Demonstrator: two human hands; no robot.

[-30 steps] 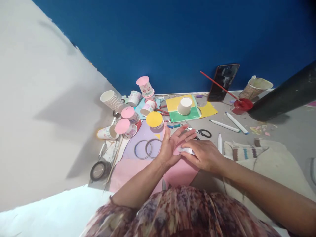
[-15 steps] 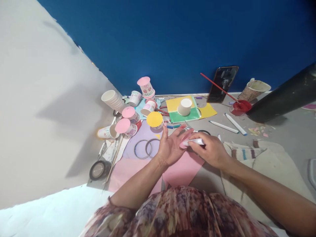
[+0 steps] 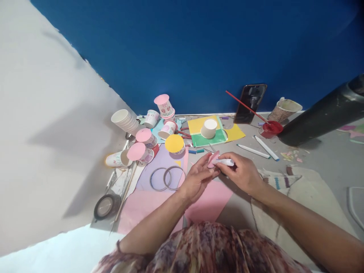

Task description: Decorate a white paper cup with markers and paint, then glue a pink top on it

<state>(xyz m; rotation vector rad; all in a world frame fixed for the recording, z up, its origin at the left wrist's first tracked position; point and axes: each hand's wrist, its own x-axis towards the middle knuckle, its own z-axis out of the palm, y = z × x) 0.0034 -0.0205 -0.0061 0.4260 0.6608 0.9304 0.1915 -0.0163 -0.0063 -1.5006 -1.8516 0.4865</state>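
My left hand (image 3: 196,181) holds a small pink paper disc (image 3: 213,159) by its lower edge, the disc tilted on edge. In my right hand (image 3: 243,171) is a white glue tube (image 3: 226,162), gripped between thumb and fingers, its tip against or very near the disc. Pink paper (image 3: 209,201) lies below both hands. To the left, two grey rings (image 3: 174,178) overlap on a lilac sheet (image 3: 148,180). A cup with a yellow disc on top (image 3: 174,144) stands just beyond my left hand.
Cups with pink discs (image 3: 143,137), a cup stack (image 3: 124,120) and black tape (image 3: 105,207) are at left. An upturned white cup (image 3: 209,128) stands on coloured paper. A phone (image 3: 250,104), red paint pot (image 3: 270,129), markers (image 3: 266,148) and dark pipe (image 3: 321,110) are at right.
My left fingers have closed from a spread palm onto the pink disc, which now stands more on edge. My right hand still grips the tube. The whole view has shifted slightly.
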